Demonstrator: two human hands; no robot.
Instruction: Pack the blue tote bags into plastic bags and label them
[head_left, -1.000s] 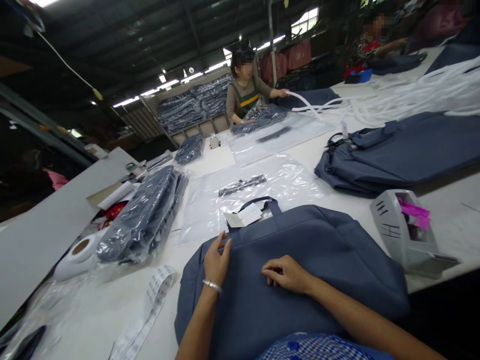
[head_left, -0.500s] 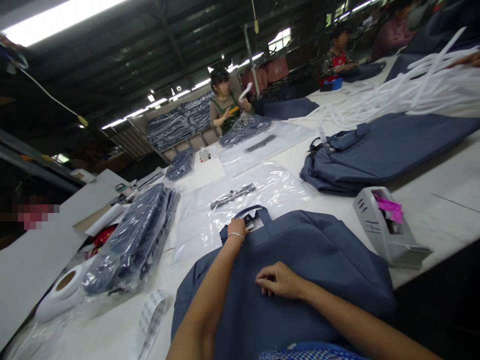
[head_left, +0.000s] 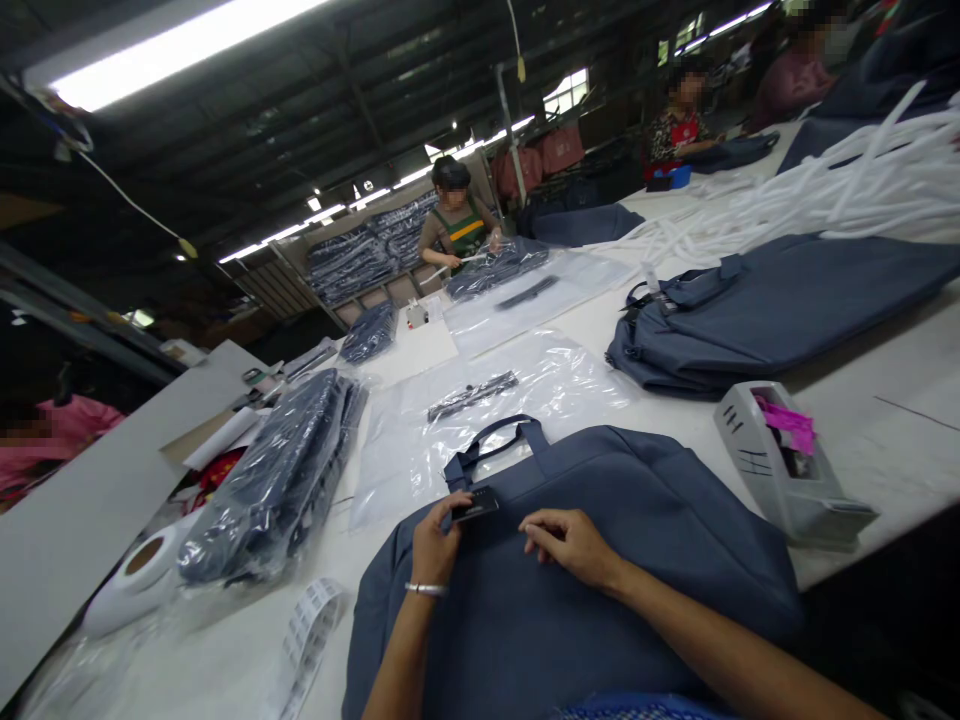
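Note:
A dark blue-grey bag (head_left: 600,620) lies flat in front of me, its carry handle (head_left: 499,435) at the far edge. Between the thumb and fingers of my left hand (head_left: 436,540) is a black hang tag (head_left: 475,504) with small print too blurred to read. The tag is just over the upper part of the bag. My right hand (head_left: 574,548) hovers over or rests on the bag, to the right of the tag. Its fingers are curled together, and whatever may be in them is hidden.
A grey tape dispenser (head_left: 784,480) with pink tape stands at right. Beyond the bag lie clear plastic bags (head_left: 397,450). At left are a plastic-wrapped bag (head_left: 262,480), a label strip (head_left: 309,630) and a white roll (head_left: 139,570). Another bag (head_left: 787,310) lies far right. A co-worker (head_left: 459,220) stands across the table.
My left hand has drawn back from the handle toward me, and the black hang tag now shows in its fingers. My right hand has shifted slightly. The co-worker's hands have come down.

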